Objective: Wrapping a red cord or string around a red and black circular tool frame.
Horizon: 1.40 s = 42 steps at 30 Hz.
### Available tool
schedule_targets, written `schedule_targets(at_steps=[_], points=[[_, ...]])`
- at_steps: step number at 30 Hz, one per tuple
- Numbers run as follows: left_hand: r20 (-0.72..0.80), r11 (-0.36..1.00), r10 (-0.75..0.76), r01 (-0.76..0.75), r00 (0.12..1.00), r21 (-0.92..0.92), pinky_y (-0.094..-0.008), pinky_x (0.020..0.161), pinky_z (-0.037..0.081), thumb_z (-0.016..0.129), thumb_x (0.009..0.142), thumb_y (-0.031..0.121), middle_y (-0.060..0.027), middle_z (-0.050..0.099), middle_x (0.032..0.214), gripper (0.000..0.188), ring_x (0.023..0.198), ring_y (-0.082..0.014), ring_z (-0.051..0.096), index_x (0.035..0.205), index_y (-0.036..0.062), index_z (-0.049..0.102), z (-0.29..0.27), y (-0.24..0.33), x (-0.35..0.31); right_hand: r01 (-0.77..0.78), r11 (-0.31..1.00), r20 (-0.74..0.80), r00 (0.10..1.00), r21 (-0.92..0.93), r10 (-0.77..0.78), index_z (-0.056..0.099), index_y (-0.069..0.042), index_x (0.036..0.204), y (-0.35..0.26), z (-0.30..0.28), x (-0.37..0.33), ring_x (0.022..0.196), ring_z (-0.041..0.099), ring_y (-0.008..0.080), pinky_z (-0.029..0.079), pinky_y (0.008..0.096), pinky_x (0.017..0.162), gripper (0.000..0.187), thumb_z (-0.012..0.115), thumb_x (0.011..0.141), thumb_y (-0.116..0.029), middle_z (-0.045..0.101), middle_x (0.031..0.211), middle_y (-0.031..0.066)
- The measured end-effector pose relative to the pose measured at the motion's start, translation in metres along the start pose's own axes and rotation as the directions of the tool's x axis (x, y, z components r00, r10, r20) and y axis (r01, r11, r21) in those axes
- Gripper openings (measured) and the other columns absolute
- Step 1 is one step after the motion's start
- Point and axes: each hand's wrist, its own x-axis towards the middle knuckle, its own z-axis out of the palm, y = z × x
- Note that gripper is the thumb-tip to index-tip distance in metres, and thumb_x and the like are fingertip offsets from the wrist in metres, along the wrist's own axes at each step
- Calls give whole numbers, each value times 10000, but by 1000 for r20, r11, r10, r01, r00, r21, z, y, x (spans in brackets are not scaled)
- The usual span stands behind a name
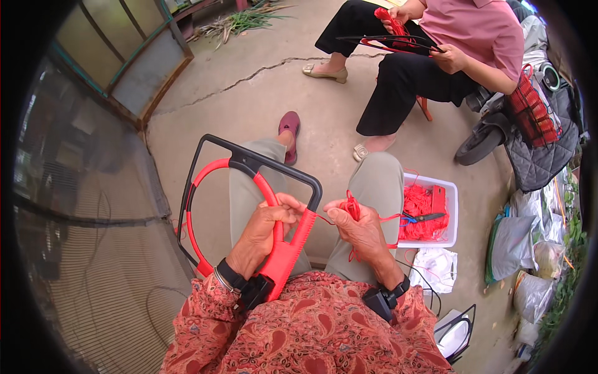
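Observation:
Across my lap rests a black frame [272, 161] with an inner ring [193, 215]; its right side and much of the ring are wrapped in red cord. My left hand [265, 230] is closed around the ring near the wrapped side, fingertips beside that side. My right hand [364, 235] is closed on a small bundle of red cord [352, 206], just right of the frame. A strand stretches from the frame to this hand. More red cord trails rightward from it to beside my right knee. Fingers of both hands partly hide what they grip.
A white bin [453, 215] of red cord [416, 202] stands by my right knee, with scissors [427, 218] on top. A white bag [435, 269] lies below it. Opposite, a seated person [476, 31] holds red cord and a black frame. A mesh screen [99, 249] stands left.

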Motion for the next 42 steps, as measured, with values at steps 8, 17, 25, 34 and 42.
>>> schedule_targets(at_steps=[8, 17, 25, 34, 42], points=[[0, 999, -20, 20, 1000, 30, -234, 658, 512, 540, 691, -112, -112, 631, 923, 209, 808, -176, 622, 851, 4, 608, 1, -1, 0, 78, 997, 64, 995, -11, -77, 625, -35, 879, 13, 11, 10, 521, 368, 10, 279, 206, 454, 239, 686, 876, -266, 450, 618, -84], [4, 999, -29, 29, 1000, -14, -202, 581, 485, 535, 690, -107, -122, 631, 916, 238, 787, -154, 622, 886, 10, 603, 1, -4, 3, -56, 997, 202, 978, 54, 44, 594, -57, 855, 22, -8, 5, 522, 357, 7, 266, 202, 457, 224, 616, 920, -270, 429, 619, -88], [-22, 1000, 0, 0, 1000, 6, -258, 705, 524, 533, 705, -83, -135, 631, 957, 228, 831, -198, 629, 910, -10, 599, -4, -5, 4, 81, 992, 129, 989, -94, -69, 587, -62, 876, 30, 1, 2, 537, 332, 7, 260, 197, 472, 240, 610, 924, -296, 417, 643, -92], [37, 999, 15, -17, 999, 46, -337, 943, 467, 434, 638, -111, -174, 572, 1166, 505, 1104, -250, 549, 1132, -75, 533, 0, -6, 8, -76, 996, 87, 994, 45, 72, 656, -47, 953, 13, 18, 19, 488, 338, 7, 238, 205, 431, 286, 655, 897, -327, 422, 587, -98], [24, 999, 35, -35, 999, -28, -369, 1016, 431, 455, 679, -127, -213, 554, 1219, 466, 1155, -282, 539, 1138, -83, 522, -1, -11, 10, -65, 985, 57, 997, 158, 57, 664, -42, 931, 33, 26, 14, 480, 322, 4, 219, 205, 423, 216, 628, 918, -254, 432, 584, -91]])
